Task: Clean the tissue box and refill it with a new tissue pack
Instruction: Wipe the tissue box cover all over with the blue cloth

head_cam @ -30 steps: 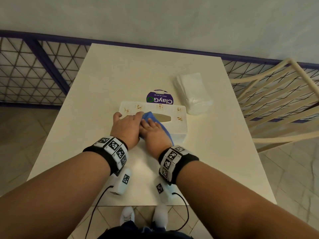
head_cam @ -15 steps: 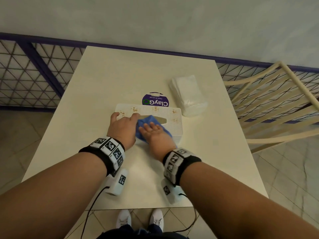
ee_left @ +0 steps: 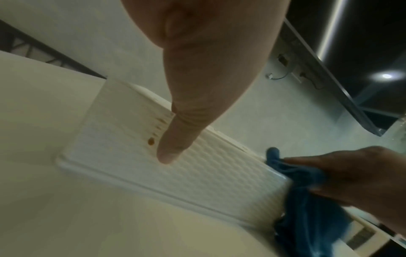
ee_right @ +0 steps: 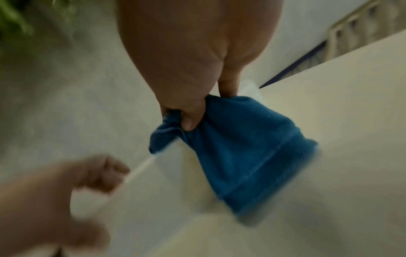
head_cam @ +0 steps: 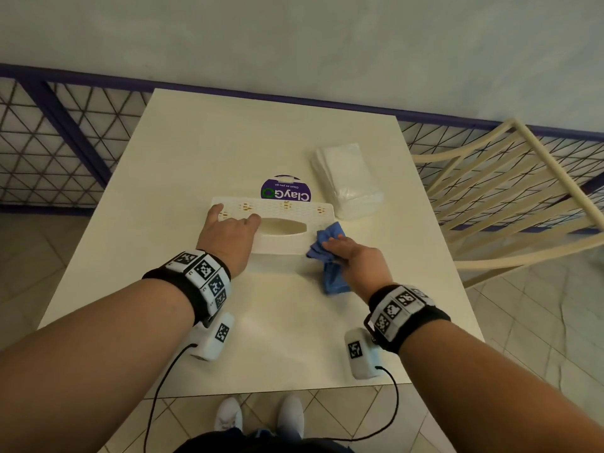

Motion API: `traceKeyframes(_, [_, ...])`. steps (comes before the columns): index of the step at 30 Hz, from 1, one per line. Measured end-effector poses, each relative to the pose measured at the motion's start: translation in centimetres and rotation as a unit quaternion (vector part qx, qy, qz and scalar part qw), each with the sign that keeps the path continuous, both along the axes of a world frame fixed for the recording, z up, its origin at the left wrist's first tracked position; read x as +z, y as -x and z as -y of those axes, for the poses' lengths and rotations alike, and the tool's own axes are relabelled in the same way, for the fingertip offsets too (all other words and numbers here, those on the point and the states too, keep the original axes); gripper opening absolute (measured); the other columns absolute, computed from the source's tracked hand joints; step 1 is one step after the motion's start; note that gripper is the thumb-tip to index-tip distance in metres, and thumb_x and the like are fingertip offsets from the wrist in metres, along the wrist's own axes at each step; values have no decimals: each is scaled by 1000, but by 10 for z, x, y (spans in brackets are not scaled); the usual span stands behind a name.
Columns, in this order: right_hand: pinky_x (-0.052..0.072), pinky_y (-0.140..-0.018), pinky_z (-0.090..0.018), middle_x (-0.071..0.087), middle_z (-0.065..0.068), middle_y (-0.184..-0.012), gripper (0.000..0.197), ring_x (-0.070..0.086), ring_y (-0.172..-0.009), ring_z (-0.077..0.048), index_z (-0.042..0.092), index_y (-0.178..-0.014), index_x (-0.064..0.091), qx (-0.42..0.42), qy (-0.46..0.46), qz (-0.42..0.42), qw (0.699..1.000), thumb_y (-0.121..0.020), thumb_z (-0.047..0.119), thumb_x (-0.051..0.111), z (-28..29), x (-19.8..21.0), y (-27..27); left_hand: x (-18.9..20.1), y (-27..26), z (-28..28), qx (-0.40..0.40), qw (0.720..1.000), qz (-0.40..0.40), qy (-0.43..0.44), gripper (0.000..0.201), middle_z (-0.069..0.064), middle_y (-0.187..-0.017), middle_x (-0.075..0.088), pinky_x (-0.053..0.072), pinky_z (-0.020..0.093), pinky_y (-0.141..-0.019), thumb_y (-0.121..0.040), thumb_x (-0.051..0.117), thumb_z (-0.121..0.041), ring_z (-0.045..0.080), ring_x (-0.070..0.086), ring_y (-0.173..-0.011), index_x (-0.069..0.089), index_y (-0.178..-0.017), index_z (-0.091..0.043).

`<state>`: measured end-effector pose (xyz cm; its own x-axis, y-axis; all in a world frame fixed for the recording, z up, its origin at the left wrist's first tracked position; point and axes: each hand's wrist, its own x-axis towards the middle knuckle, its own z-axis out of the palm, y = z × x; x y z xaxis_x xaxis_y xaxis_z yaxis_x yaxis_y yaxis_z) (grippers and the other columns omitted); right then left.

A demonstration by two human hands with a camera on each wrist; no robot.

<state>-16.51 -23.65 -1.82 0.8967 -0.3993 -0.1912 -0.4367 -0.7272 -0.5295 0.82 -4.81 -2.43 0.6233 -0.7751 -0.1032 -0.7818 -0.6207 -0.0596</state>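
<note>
The white tissue box [head_cam: 287, 228] with an oval slot lies in the middle of the table. My left hand [head_cam: 228, 235] grips its left end, fingers over the top and thumb [ee_left: 173, 144] pressed on the near side of the box [ee_left: 219, 173]. My right hand [head_cam: 354, 256] pinches a bunched blue cloth [head_cam: 328, 259] against the box's right end. Thumb and fingers of that hand [ee_right: 189, 73] squeeze the cloth [ee_right: 246, 149] in the blurred right wrist view. The new tissue pack [head_cam: 348, 181], in clear wrap, lies behind the box to the right.
A round purple ClayGo container [head_cam: 286, 191] stands just behind the box. A cream chair [head_cam: 510, 197] stands off the table's [head_cam: 196, 152] right side. A purple-framed mesh railing [head_cam: 49, 132] runs along the wall beyond the table.
My right hand has slid the blue cloth from the box's top near the slot to its right end. The left hand stays on the left end.
</note>
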Motion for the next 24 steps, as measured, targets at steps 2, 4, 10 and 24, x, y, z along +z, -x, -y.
traceKeyframes(2, [32,-91,-10,64,-2,-124,42,57,-115,-15,24,-124,62,-111,-49,46,992,-90,2,51,7,13,8,7,-4,-3,1,1000,-3,-3,59,-7,-100,68,-3,42,-112,-72,50,-3,16,64,-92,39,-128,-22])
traceKeyframes(4, [33,-87,-10,66,-2,-122,38,58,-111,-15,25,-126,60,-171,-55,78,981,-91,10,55,16,29,11,15,-5,-5,14,1000,-13,-23,62,-5,-108,64,-2,46,-116,-75,43,0,17,62,-98,35,-133,-21])
traceKeyframes(10, [37,-87,-15,65,-1,-122,36,58,-114,-21,27,-129,56,-105,-45,103,988,-93,24,53,-6,50,-11,17,42,24,-15,994,-87,-62,67,6,-143,42,18,45,-116,-84,62,-34,24,42,-129,31,-141,-16])
traceKeyframes(24, [9,-116,-49,4,-1,-161,54,1,-148,-23,17,-151,9,106,94,-170,975,-102,23,29,-46,2,-52,21,43,24,16,989,-149,-17,39,7,-124,52,46,38,-83,-93,50,-16,28,55,-109,46,-131,-18])
